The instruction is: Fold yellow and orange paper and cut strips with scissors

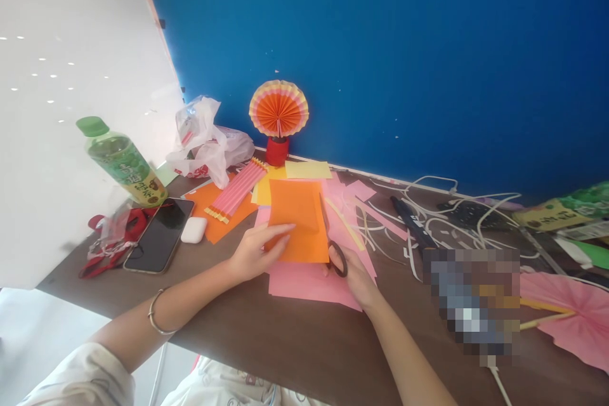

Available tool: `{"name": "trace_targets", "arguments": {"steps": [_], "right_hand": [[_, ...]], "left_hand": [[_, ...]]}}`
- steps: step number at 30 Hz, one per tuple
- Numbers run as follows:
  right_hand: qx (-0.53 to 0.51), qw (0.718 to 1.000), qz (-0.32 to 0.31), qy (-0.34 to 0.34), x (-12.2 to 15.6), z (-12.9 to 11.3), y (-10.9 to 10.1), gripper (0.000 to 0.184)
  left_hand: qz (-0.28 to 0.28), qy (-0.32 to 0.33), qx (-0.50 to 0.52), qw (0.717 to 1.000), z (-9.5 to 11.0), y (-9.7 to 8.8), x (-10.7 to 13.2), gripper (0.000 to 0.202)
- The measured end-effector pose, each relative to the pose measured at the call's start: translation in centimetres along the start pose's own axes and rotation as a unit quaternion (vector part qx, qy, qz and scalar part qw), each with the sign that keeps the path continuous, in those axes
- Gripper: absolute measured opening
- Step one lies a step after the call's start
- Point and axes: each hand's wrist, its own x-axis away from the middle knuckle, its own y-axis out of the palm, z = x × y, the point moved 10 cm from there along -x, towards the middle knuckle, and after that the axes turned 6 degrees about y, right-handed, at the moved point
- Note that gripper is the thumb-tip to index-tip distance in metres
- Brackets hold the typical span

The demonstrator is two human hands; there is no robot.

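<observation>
My left hand grips an orange sheet of paper at its left edge, with fingertips lying over its face. My right hand is closed around the dark handles of a pair of scissors. The scissor blades run up along the sheet's right edge, partly hidden there. Beneath the orange sheet lie pink sheets of paper. Behind it are yellow paper pieces, and to the right a pink offcut and thin paper strips.
Left: pleated pink paper strips, a white case, a phone, a bottle, plastic bags. A round paper fan stands by the blue wall. Right: white cables, a pink paper fan, and a blurred-out object.
</observation>
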Motion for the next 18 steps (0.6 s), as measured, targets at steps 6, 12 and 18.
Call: {"name": "trace_targets", "arguments": {"steps": [6,12,18], "right_hand": [[0.011,1.0,0.008,-0.005,-0.01,0.06,-0.18,0.047],[-0.001,1.0,-0.005,-0.014,0.05,-0.05,-0.11,0.044],[-0.017,1.0,-0.001,-0.021,0.01,-0.19,-0.25,0.044]], "left_hand": [[-0.015,0.001,0.004,1.0,-0.25,0.21,0.12,0.027],[-0.024,0.01,0.007,1.0,-0.08,0.35,0.12,0.027],[-0.035,0.013,0.016,0.999,-0.25,0.67,0.33,0.029]]}}
